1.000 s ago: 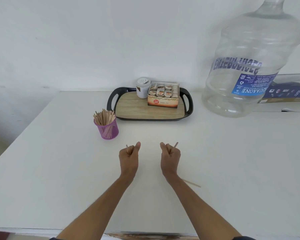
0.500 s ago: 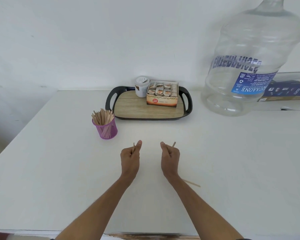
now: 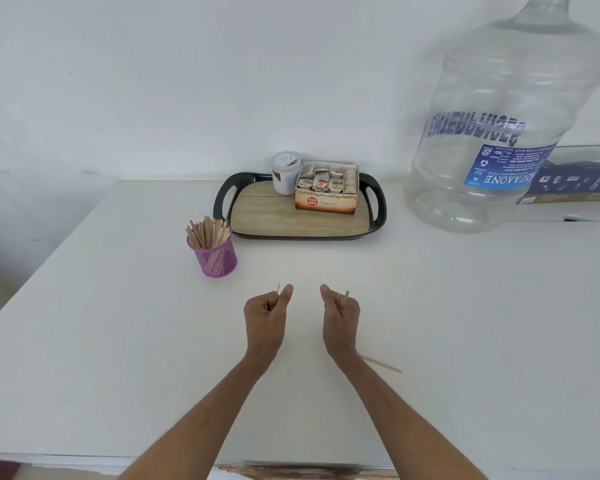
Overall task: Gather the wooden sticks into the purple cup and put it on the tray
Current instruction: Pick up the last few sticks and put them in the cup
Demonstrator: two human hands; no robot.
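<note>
Both forearms enter from the bottom edge of the frame and meet at lower centre above the white table (image 3: 84, 341). The left hand (image 3: 265, 315) is closed in a fist around a wooden stick (image 3: 277, 292), thumb extended upward; only the stick's tip projects above the fingers. The right hand (image 3: 340, 315) grips a second stick (image 3: 346, 294) in the same manner. A loose stick (image 3: 381, 364) lies flat on the table just right of the right wrist.

Further up and left of centre stands the purple cup (image 3: 217, 258), upright, already packed with sticks, just beside the tray's near-left corner. The tray (image 3: 222, 202) sits at upper centre, carrying a white jar (image 3: 284, 174) and a tea box (image 3: 326, 192). A large water bottle (image 3: 506, 133) fills the upper right.

Recommended procedure: carry each held stick over the cup, align it vertically, and lower it into a gap between the standing sticks. Steady the cup, which probably tips easily. Collect the loose stick before moving the cup.

Obscured: the gripped length of both sticks, the number held per hand, and the loose stick's near end behind the wrist.
</note>
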